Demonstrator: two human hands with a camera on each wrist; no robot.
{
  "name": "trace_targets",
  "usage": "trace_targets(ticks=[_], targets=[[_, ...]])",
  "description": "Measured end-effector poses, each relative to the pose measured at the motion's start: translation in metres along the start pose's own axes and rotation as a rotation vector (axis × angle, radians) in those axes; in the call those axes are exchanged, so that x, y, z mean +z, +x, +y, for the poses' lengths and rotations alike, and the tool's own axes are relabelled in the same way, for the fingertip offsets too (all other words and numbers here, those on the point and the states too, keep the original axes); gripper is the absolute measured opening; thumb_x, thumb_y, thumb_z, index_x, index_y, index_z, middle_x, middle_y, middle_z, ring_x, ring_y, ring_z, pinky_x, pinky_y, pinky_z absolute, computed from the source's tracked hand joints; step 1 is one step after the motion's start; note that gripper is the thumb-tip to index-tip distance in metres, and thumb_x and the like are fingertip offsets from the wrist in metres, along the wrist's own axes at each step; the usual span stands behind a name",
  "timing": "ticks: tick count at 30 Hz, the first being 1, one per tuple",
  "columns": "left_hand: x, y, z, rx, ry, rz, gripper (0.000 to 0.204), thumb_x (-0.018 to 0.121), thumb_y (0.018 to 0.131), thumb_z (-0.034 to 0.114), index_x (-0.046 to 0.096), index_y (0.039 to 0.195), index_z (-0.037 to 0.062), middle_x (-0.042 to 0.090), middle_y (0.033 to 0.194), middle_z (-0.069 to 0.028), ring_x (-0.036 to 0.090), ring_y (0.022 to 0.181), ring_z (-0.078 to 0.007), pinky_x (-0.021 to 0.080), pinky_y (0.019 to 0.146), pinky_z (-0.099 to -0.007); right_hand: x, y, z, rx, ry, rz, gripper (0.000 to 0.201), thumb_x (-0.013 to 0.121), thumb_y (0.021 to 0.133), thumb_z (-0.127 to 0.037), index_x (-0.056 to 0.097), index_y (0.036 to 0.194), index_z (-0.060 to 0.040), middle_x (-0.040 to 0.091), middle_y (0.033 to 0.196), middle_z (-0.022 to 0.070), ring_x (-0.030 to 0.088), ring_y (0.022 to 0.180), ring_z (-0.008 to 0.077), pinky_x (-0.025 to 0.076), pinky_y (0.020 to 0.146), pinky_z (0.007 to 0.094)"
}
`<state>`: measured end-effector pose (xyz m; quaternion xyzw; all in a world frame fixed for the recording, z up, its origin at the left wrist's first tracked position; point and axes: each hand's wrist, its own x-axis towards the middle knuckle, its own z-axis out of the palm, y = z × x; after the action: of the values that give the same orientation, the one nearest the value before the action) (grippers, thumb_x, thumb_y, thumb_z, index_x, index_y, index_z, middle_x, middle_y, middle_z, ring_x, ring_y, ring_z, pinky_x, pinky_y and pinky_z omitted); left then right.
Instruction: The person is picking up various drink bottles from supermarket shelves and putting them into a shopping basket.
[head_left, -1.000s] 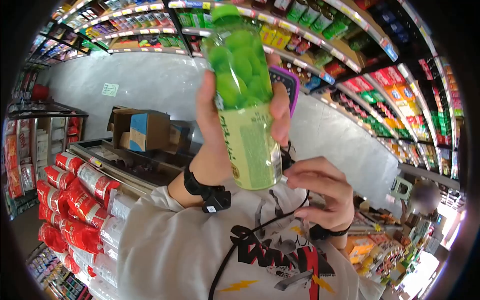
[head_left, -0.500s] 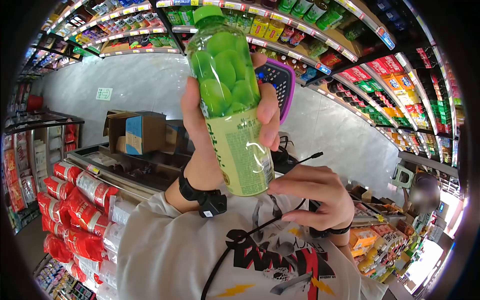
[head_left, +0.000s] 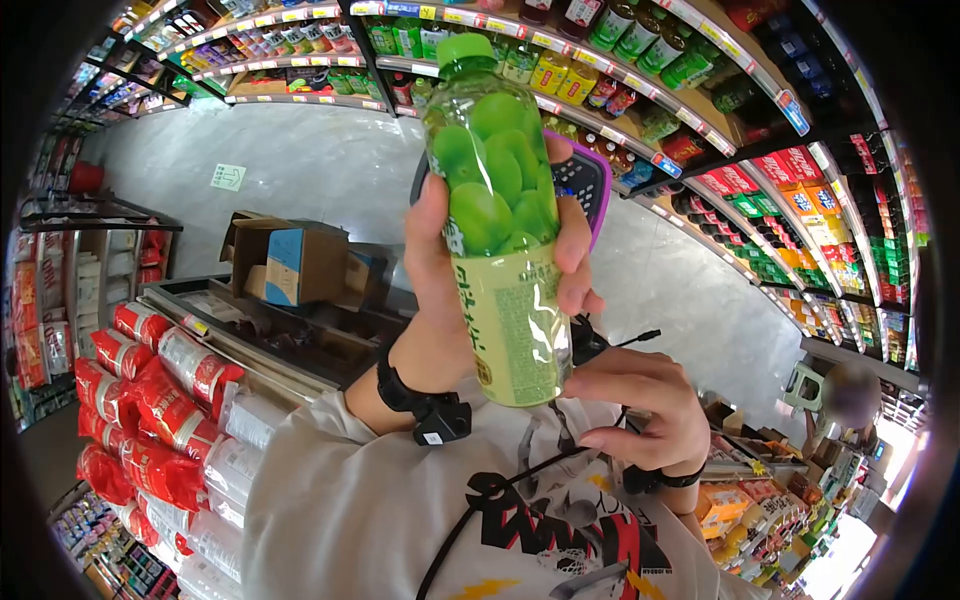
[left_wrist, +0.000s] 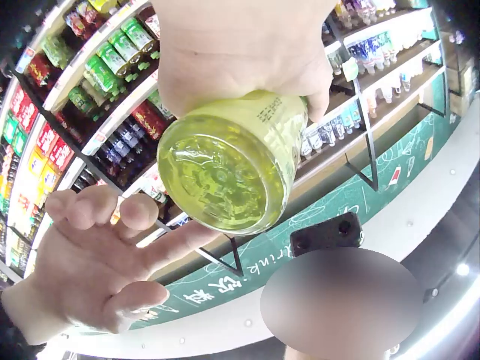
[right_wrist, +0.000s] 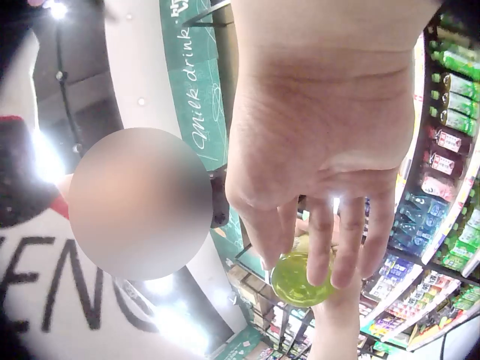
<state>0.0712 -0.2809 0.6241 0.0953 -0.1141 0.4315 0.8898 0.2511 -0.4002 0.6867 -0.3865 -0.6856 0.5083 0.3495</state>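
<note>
In the head view a plastic drink bottle [head_left: 505, 310] with a green cap, green fruit pictures and a pale green label stands nearly upright, leaning slightly left. My left hand [head_left: 436, 285] grips it round the middle, thumb on one side and fingers on the other. My right hand [head_left: 645, 412] is low beside it, its index fingertip right at the bottle's base. The left wrist view shows the bottle's ribbed yellow-green bottom [left_wrist: 221, 176], with the right hand's index finger [left_wrist: 184, 244] extended to its edge. In the right wrist view, right-hand fingers [right_wrist: 346, 251] partly cover the bottle.
Behind the bottle is a purple-rimmed basket [head_left: 600, 185] holding some items. An open cardboard box [head_left: 300, 265] rests on a dark counter at left, near stacked red bags [head_left: 165, 440]. Drink shelves [head_left: 640, 110] curve across the back and right. A black cable [head_left: 450, 555] crosses my shirt.
The bottle and left hand have shifted first left, then back right and slightly down in the head view. My right index finger has straightened toward the bottle's base.
</note>
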Motion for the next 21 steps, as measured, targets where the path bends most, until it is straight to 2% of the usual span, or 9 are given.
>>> trace_targets(ticks=[2,4,10,12,13,15,16,18,21], targets=[[0.002,0.000,0.003,-0.001,0.020,-0.006,0.093,0.047,0.094,0.072,0.029,0.152,0.0023,0.053,0.090,-0.0180,0.062,0.069,-0.0294,0.063,0.081,-0.0517,0.001,0.001,0.002,-0.010,0.010,-0.001,0.048,0.080,0.076,-0.002,0.069,0.123,0.0022,0.072,0.109,0.0171,0.070,0.092,0.0306,0.056,0.080,0.0386],[0.005,-0.002,-0.001,0.006,-0.014,0.002,0.093,0.047,0.093,0.072,0.029,0.151,0.0021,0.053,0.090,-0.0184,0.062,0.067,-0.0296,0.063,0.081,-0.0516,0.003,0.000,-0.003,0.119,0.041,0.063,0.048,0.080,0.077,-0.002,0.069,0.123,0.0017,0.072,0.109,0.0168,0.070,0.093,0.0304,0.055,0.081,0.0384],[0.005,-0.006,-0.004,-0.005,0.038,0.083,0.096,0.045,0.089,0.079,0.032,0.149,0.0044,0.056,0.090,-0.0194,0.065,0.067,-0.0323,0.064,0.079,-0.0519,-0.001,-0.004,0.002,0.049,0.010,0.024,0.050,0.078,0.077,-0.001,0.067,0.126,0.0014,0.071,0.114,0.0181,0.070,0.095,0.0322,0.055,0.083,0.0385],[-0.002,-0.009,-0.002,-0.034,0.021,0.015,0.091,0.041,0.092,0.076,0.031,0.151,0.0065,0.061,0.113,-0.0289,0.071,0.089,-0.0388,0.060,0.083,-0.0501,-0.001,-0.003,0.001,0.046,0.011,0.027,0.050,0.078,0.077,-0.001,0.067,0.126,0.0016,0.071,0.115,0.0184,0.070,0.095,0.0324,0.055,0.083,0.0386],[0.000,-0.008,-0.001,-0.046,0.012,0.010,0.091,0.041,0.092,0.076,0.031,0.151,0.0065,0.061,0.113,-0.0289,0.071,0.089,-0.0388,0.060,0.083,-0.0501,-0.001,-0.004,0.000,0.041,0.010,0.032,0.050,0.079,0.077,-0.001,0.067,0.126,0.0020,0.071,0.114,0.0185,0.070,0.095,0.0325,0.055,0.083,0.0386],[0.006,-0.007,0.001,-0.078,-0.077,-0.022,0.092,0.045,0.091,0.076,0.031,0.152,0.0076,0.048,0.140,-0.0341,0.064,0.114,-0.0468,0.058,0.092,-0.0547,-0.004,-0.002,0.000,0.035,0.015,0.030,0.051,0.079,0.077,-0.002,0.067,0.126,0.0023,0.071,0.114,0.0186,0.070,0.095,0.0326,0.055,0.083,0.0387],[0.007,-0.009,-0.001,-0.090,-0.087,-0.012,0.092,0.045,0.091,0.076,0.031,0.152,0.0076,0.048,0.140,-0.0341,0.064,0.114,-0.0468,0.058,0.092,-0.0547,-0.003,-0.005,-0.001,0.031,0.044,0.013,0.051,0.080,0.078,-0.002,0.067,0.127,0.0026,0.071,0.113,0.0183,0.069,0.095,0.0325,0.055,0.082,0.0388],[0.008,-0.007,-0.001,-0.057,-0.090,0.022,0.092,0.048,0.090,0.076,0.033,0.152,0.0090,0.029,0.156,-0.0337,0.050,0.131,-0.0524,0.055,0.097,-0.0587,-0.005,-0.003,-0.001,0.019,0.075,-0.008,0.051,0.080,0.078,-0.003,0.066,0.127,0.0029,0.072,0.112,0.0180,0.069,0.095,0.0323,0.055,0.082,0.0390],[0.006,-0.008,0.000,-0.066,-0.030,0.036,0.092,0.050,0.090,0.075,0.033,0.153,0.0097,0.030,0.157,-0.0334,0.046,0.134,-0.0529,0.053,0.099,-0.0603,0.000,-0.003,0.000,0.011,0.126,-0.005,0.051,0.080,0.080,-0.004,0.066,0.128,0.0018,0.073,0.107,0.0166,0.069,0.093,0.0315,0.054,0.081,0.0389]])
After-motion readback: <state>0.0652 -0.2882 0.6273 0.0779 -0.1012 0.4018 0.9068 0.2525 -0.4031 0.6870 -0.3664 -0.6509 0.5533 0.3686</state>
